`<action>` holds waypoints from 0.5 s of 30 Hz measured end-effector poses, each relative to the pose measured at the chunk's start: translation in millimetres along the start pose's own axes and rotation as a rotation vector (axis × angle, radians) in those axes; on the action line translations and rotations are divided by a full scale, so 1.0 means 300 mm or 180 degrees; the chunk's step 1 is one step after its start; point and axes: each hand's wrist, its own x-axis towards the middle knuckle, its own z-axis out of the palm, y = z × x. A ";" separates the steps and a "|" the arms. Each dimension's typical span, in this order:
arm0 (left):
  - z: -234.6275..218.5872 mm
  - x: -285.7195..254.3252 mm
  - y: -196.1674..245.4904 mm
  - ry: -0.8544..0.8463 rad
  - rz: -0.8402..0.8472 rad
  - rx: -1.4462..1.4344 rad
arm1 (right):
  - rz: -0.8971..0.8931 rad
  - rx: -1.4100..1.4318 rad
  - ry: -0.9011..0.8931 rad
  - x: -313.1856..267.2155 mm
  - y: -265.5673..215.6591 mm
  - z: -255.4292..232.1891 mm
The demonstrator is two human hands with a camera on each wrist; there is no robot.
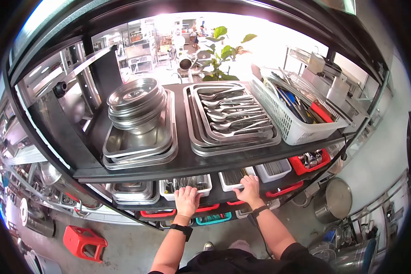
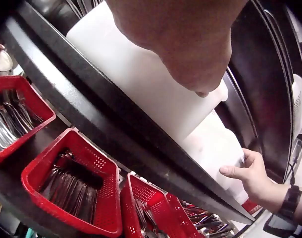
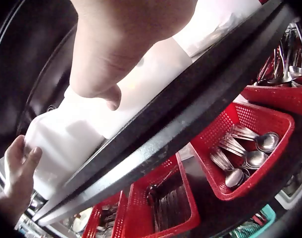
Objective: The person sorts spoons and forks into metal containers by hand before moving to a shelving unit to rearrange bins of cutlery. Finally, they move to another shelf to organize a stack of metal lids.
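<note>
On the shelf below the big trays, a white plastic bin holds thin metal cutlery. My left hand grips its front rim, fingers over the edge and thumb at the front wall, as the right wrist view also shows. To the right, another white bin holds more slim cutlery. My right hand holds this one by its front right corner; in the left wrist view the thumb of the right hand lies along the white wall. Inside the bins, the fingertips are hidden.
A third white bin and a red basket stand farther right. Metal trays and a white basket of utensils fill the upper shelf. Red baskets of cutlery sit one level down. A red stool stands on the floor.
</note>
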 end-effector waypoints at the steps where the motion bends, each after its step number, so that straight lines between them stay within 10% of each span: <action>1: -0.003 -0.001 -0.001 -0.0009 -0.0010 -0.0008 | 0.0023 -0.0007 0.0000 -0.002 0.000 0.000; 15: -0.012 0.000 -0.005 -0.0113 0.0036 0.0027 | 0.0128 -0.0056 -0.0089 0.000 -0.008 -0.007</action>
